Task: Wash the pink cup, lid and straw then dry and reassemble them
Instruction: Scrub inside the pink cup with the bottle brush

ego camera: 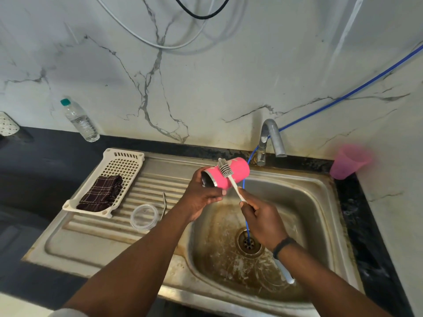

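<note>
1. Fingers (218, 199) of the left hand (201, 197): curled round the open end of the pink cup (225, 172), thumb on its near side; cup gripped.
2. Fingers (246, 203) of the right hand (261, 223): closed round the white handle of the bottle brush (229, 175); a dark band sits on this wrist.
3. Pink cup: held on its side above the back-left part of the sink (309, 202), steel rim and open mouth facing left toward the palm, closed base pointing right toward the tap (271, 140).
4. Bottle brush: grey bristle head lying against the cup's outer wall, near its middle; handle slanting down and right through the right hand, its end showing below the wrist.
5. Lid (144, 217): clear, round, lying flat on the ribbed drainboard (96, 243), left of the basin.
6. Straw (164, 205): thin, metal, bent near the top, lying on the drainboard just beside the lid, on its right.
7. Drying tray (128, 161): cream plastic lattice at the drainboard's back-left, carrying a folded dark checked cloth (100, 193).
8. Blue hose (332, 102): running down the marble wall, past the tap, into the drain.
9. Water bottle (80, 121): clear, green cap, standing on the dark table against the wall.
10. Pink beaker (348, 161): translucent, blurred, at the sink's back-right corner.
</note>
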